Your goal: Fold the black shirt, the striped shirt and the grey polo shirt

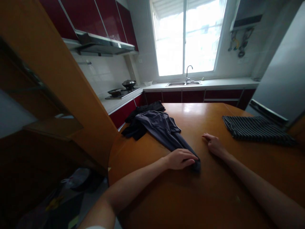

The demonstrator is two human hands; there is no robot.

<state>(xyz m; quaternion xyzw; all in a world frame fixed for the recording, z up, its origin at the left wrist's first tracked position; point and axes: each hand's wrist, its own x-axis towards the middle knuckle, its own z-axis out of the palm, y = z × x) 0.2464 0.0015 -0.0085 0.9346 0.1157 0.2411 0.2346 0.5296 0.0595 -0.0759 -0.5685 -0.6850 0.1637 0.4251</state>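
A dark grey garment [158, 124] with thin white piping lies loosely spread on the wooden table. One long, narrow part of it, a sleeve or a leg, stretches toward me. Near the end of that part is my left hand [179, 158], its thumb and fingers closed on the cloth. My right hand [215, 144] rests on the tabletop to the right of the cloth, holding nothing, with fingers pointing forward and left. Black clothing [135, 131] lies partly under and behind the grey garment. On the right sits a folded black-and-grey striped cloth [256, 128].
The wooden table [195, 121] has a rounded edge. Past it run a counter with a sink [184, 84] and a stove [124, 93] bearing pans. A wooden cabinet frame [78, 82] stands close on the left, a fridge [281, 73] on the right. Bags [77, 178] lie on the floor.
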